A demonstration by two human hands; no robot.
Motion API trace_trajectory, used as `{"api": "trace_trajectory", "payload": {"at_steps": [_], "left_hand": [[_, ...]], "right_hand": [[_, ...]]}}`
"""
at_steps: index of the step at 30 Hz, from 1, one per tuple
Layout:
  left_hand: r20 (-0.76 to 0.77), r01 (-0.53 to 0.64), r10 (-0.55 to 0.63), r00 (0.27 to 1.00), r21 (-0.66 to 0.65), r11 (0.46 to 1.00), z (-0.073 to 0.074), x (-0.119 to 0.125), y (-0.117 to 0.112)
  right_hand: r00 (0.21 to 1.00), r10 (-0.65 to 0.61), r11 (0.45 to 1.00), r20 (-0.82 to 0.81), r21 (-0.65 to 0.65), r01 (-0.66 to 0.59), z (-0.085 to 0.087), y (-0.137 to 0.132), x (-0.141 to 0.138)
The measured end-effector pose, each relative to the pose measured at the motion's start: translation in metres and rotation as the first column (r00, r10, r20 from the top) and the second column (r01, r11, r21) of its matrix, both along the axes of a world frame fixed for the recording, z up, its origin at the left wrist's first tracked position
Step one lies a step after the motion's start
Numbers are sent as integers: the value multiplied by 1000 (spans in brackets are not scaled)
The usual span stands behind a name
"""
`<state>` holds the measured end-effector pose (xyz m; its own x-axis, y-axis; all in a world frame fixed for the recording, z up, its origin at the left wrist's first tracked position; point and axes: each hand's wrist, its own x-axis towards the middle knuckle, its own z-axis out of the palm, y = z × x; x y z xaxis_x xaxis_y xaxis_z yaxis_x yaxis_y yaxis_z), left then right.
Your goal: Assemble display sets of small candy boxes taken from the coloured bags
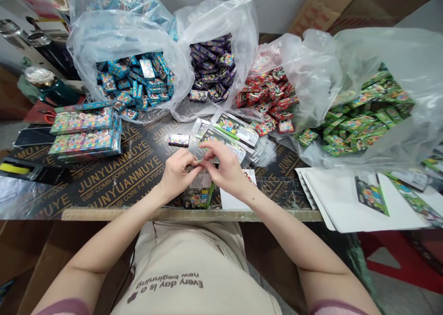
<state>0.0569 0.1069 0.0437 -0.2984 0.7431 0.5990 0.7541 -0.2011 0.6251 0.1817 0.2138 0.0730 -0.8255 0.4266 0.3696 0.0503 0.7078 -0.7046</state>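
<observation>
My left hand (179, 169) and my right hand (226, 168) meet over the front part of the table. Both are closed, with fingertips pinching the upper end of a green and black printed package (198, 199). Its upper part looks like clear plastic, and the fingers hide its top edge. Just beyond my left hand lies a small purple and white box (178, 140). Past my right hand is a pile of flat printed packages (237, 131) with clear plastic parts. A white sheet (235, 199) lies under my right wrist.
Plastic bags hold small blue boxes (138, 82), purple boxes (211, 68), red boxes (270, 93) and green boxes (367, 114). Filled packs (85, 133) are stacked at left, near a phone (32, 137) and a tape dispenser (31, 169). White boards (332, 197) lie at right.
</observation>
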Motion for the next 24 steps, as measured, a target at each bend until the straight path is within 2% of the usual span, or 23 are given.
{"api": "trace_trajectory", "payload": {"at_steps": [2,3,4,6,7,8,10,12,13,14,15,16,17,18,19,20,21,22,23,24], "left_hand": [[-4,5,-5,1000,5,1000,1,0,0],[-7,9,-9,1000,7,1000,1,-1,-1],[-12,15,-15,1000,11,1000,0,-1,-1],[-26,25,-24,999,21,999,0,-2,-2],[-33,27,-26,999,25,999,-1,-2,-2],[-39,27,-26,999,25,999,-1,-2,-2],[-53,28,-27,998,15,999,0,0,-2],[-73,33,-33,997,-3,999,2,3,-1],[-83,31,-32,996,-15,999,3,4,-1],[-90,24,-27,996,-31,999,4,4,-2],[-90,10,-15,996,-51,999,5,3,-3],[-79,-10,4,997,-76,997,5,-1,-6],[-60,-38,32,998,-106,994,5,-8,-10],[-37,-74,69,997,-145,987,3,-17,-15],[-17,-115,113,993,-195,974,1,-28,-20],[-20,-166,166,986,-256,952,-2,-40,-25],[-63,-225,217,974,-333,915,-6,-51,-30],[-175,-277,223,959,-411,868,-11,-61,-34],[-305,-319,192,933,-453,833,-16,-69,-37],[-412,-324,113,904,-490,809,-20,-74,-38]], "right_hand": [[999,-22,997,-25,76,24,-3,-1,0],[999,-30,997,-26,66,31,-3,-1,1],[999,-37,999,-17,7,38,-4,0,0],[999,-43,972,24,-230,47,-4,4,0],[998,-32,922,48,-383,48,-5,6,-1],[998,-14,844,65,-534,47,-6,9,-3],[996,18,637,83,-769,53,-8,12,-7],[994,23,434,106,-897,86,-10,12,-12],[993,15,354,120,-929,107,-11,13,-13],[992,2,296,129,-947,122,-12,14,-13],[992,-21,268,127,-955,128,-12,18,-10],[991,-62,277,116,-952,129,-14,23,-4],[987,-127,332,99,-933,137,-16,31,5],[973,-215,431,84,-886,171,-20,41,17],[947,-312,554,75,-796,246,-26,53,33],[911,-406,669,72,-656,350,-34,65,51],[871,-483,749,88,-473,463,-43,77,70],[832,-538,786,135,-278,553,-54,87,88],[802,-560,800,207,-118,588,-66,95,105],[784,-553,815,282,-8,579,-78,101,119]]}}
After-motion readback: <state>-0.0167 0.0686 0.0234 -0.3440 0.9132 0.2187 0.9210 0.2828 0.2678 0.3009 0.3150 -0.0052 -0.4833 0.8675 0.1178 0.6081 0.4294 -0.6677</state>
